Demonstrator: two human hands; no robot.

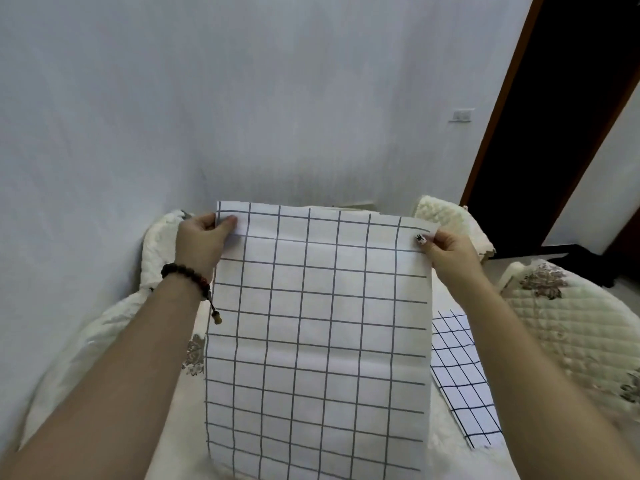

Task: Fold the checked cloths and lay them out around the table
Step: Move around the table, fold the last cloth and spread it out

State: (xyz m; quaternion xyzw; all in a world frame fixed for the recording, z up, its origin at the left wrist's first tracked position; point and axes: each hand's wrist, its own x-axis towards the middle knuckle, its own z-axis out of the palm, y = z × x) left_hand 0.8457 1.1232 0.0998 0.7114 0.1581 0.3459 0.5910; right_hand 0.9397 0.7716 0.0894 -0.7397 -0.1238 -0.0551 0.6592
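- Pale wall (242,98) as background, with a white socket plate (460,115) and a dark doorway (561,116), both at 2 o'clock.
- Centre: checked cloth (318,323), white with dark grid lines, held up above the cream table (445,445).
- At 9 o'clock, the left hand (204,237), wearing a beaded bracelet (187,273); its grip pinches one top corner of the cloth.
- At 3 o'clock, the right hand (446,245); its grip pinches the other top corner.
- At 4 o'clock, a second checked cloth (464,375) lies flat on the table.

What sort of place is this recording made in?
Probably a home dining room: cream quilted chair covers with floral embroidery stand around a white-covered table, near a plain white wall with a socket plate and a dark doorway framed in brown wood.
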